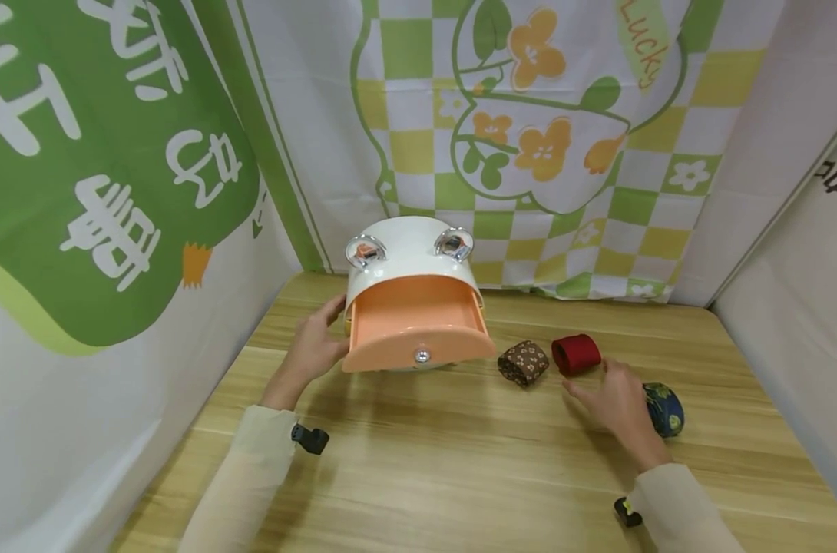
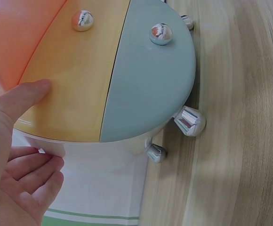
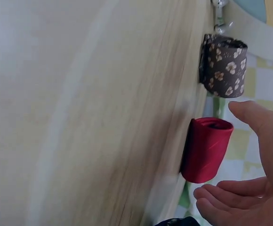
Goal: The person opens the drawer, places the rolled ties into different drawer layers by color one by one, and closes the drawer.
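A small white cabinet [image 1: 410, 240] with frog-like eye rings stands at the back, its top orange drawer [image 1: 418, 346] pulled out. My left hand [image 1: 313, 346] is at its left side; in the left wrist view the thumb touches the yellow drawer front [image 2: 75, 70] and the relaxed fingers lie by the side wall. Below it is a blue-grey drawer front [image 2: 148, 80]. My right hand [image 1: 615, 395] reaches to a red fabric roll [image 1: 576, 355], thumb and fingers spread around it with a gap in the right wrist view. A brown flowered fabric roll [image 1: 524, 363] lies left of the red one.
A dark blue patterned roll [image 1: 664, 410] lies on the wooden table [image 1: 460, 476], right of my right hand and partly behind it. Printed cloth [image 1: 418, 130] hangs along the back, and white panels rise at both sides. The cabinet stands on shiny feet [image 2: 190, 121].
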The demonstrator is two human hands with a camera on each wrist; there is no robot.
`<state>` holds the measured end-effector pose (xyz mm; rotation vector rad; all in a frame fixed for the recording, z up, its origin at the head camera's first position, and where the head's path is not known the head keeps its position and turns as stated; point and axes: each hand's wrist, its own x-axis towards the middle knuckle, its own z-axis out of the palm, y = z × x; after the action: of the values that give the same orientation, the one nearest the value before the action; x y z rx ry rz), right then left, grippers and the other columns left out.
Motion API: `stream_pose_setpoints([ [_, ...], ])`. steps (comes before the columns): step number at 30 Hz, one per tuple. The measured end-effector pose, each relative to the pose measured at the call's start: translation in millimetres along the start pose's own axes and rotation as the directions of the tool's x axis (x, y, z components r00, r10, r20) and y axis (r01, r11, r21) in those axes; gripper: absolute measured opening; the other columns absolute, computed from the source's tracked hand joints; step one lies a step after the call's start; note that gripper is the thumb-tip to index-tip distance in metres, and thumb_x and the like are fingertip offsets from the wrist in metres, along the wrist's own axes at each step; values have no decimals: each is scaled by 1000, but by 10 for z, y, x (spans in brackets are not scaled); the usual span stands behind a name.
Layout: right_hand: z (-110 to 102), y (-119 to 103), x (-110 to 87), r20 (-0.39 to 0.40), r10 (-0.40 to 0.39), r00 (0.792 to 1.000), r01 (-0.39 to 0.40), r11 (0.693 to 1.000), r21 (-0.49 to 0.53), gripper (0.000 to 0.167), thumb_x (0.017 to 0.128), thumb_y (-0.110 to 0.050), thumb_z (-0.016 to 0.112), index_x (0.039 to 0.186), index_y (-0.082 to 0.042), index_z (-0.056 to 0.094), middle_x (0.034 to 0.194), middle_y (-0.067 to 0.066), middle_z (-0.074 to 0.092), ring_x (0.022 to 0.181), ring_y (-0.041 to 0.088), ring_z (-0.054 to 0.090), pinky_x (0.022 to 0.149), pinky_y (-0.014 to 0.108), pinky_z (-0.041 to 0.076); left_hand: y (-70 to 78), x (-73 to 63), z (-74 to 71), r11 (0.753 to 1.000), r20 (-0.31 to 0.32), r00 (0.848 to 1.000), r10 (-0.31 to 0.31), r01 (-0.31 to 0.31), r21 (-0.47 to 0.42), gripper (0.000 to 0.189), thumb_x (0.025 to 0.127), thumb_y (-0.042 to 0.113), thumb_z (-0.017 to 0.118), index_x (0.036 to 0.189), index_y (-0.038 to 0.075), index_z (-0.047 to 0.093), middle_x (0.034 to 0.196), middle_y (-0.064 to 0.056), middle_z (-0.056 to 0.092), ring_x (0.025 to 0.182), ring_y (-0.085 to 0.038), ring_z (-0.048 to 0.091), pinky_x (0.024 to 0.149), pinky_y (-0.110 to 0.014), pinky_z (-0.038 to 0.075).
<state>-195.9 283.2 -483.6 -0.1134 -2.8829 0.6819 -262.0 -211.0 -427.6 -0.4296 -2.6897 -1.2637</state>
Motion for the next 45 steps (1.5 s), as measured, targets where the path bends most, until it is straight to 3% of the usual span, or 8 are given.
stream_pose_setpoints([
  [5,41,60,121,10,34,999,-34,999,-1,95,90,-47,80,139,27,47,127,48,59,117,63,58,96,74,53,-1,7,2,1000,2,1000,2,-2,4,84,92,16,80,163,2,36,163,-25,45,148,-50,47,123,-62,42],
  [9,67,90,207,1,41,999,-41,999,1,71,89,-47,81,114,16,63,109,40,67,105,58,64,83,67,56,-2,7,1,1000,-4,1000,1,-1,6,84,92,16,81,162,2,37,163,-25,45,148,-50,46,123,-62,41],
  [12,89,110,261,13,54,998,-54,998,25,56,88,-46,81,95,5,62,95,28,69,90,47,66,67,51,54,-1,6,1,1000,-12,1000,-3,3,17,84,92,15,80,162,2,37,162,-25,46,147,-51,47,122,-63,42],
  [16,127,143,310,30,71,997,-72,995,64,57,87,-43,82,102,9,65,97,29,69,85,40,66,62,40,54,7,6,5,1000,-12,1000,-8,9,27,84,92,14,80,162,1,37,162,-25,46,146,-51,48,122,-63,43],
  [21,186,177,345,17,70,997,-72,994,80,63,87,-39,82,112,17,63,105,36,68,88,45,69,67,48,61,24,7,10,1000,-9,1000,-1,1,28,83,93,16,80,162,1,37,162,-25,47,146,-50,48,122,-63,43],
  [33,199,121,370,-14,113,993,-111,988,110,73,89,-36,81,129,20,57,115,40,67,97,50,69,74,53,64,28,-2,-3,1000,-16,1000,5,-4,26,82,93,16,80,162,2,38,162,-25,47,147,-50,48,122,-62,42],
  [45,105,42,411,-22,130,991,-127,986,104,69,90,-38,77,126,18,59,110,39,68,90,47,70,68,48,63,33,3,-8,999,-21,1000,10,-9,34,81,93,17,80,162,3,39,161,-24,48,146,-49,49,122,-62,43],
])
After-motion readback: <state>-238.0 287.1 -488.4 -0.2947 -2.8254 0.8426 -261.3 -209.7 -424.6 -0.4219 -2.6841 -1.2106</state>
